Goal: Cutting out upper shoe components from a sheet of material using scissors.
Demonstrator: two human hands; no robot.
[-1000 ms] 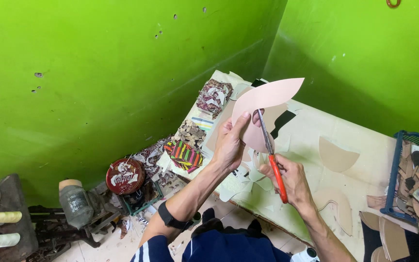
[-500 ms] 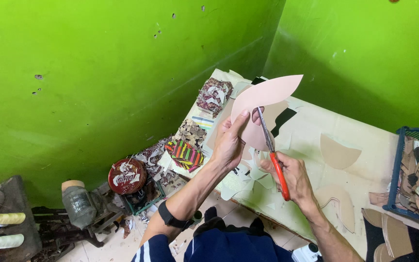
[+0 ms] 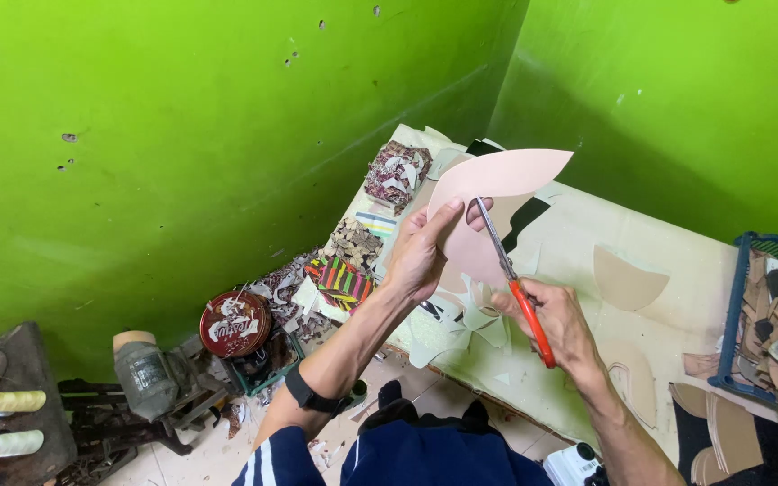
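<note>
pink sheet (image 3: pixel 506 175) in raised left hand (image 3: pixel 420 252) fingers, right hand (image 3: pixel 556 319) fingers around scissors (image 3: pixel 515 283)

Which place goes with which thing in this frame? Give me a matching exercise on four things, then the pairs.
Things:
1. pink sheet piece
2. orange-handled scissors
3. round red tin
4. blue crate of scraps

Places:
A. at the right edge of the worktable
B. gripped in the right hand
C. low by the green wall, left of the table
D. held up by the left hand

Pairs: 1-D, 2-B, 3-C, 4-A
</note>
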